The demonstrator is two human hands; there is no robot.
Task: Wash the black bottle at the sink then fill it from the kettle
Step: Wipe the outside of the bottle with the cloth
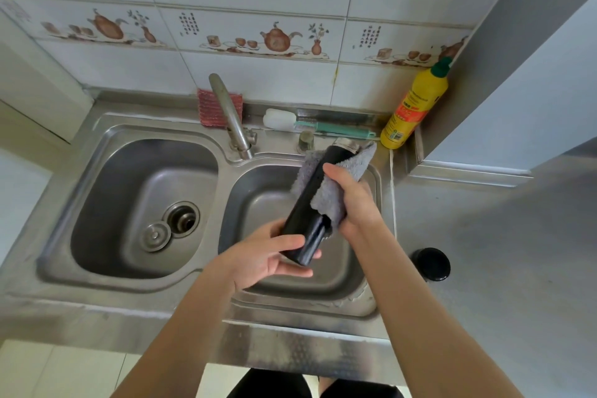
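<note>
The black bottle [311, 200] is held tilted over the right basin of the steel sink [268, 297], its open metal mouth pointing up and away. My left hand [274, 257] grips its bottom end. A grey cloth [339, 181] is wrapped round the bottle's upper half, and my right hand [350, 194] is closed on the cloth and the bottle. The bottle's black cap [431, 263] lies on the counter to the right of the sink. No kettle is in view.
The tap [231, 116] stands between the two basins with no water running. Behind it are a red scrubbing pad [206, 107], a bottle brush [310, 126] and a yellow detergent bottle [415, 107]. The left basin has an open drain with its plug [156, 236] beside it. Steel counter [504, 252] extends right.
</note>
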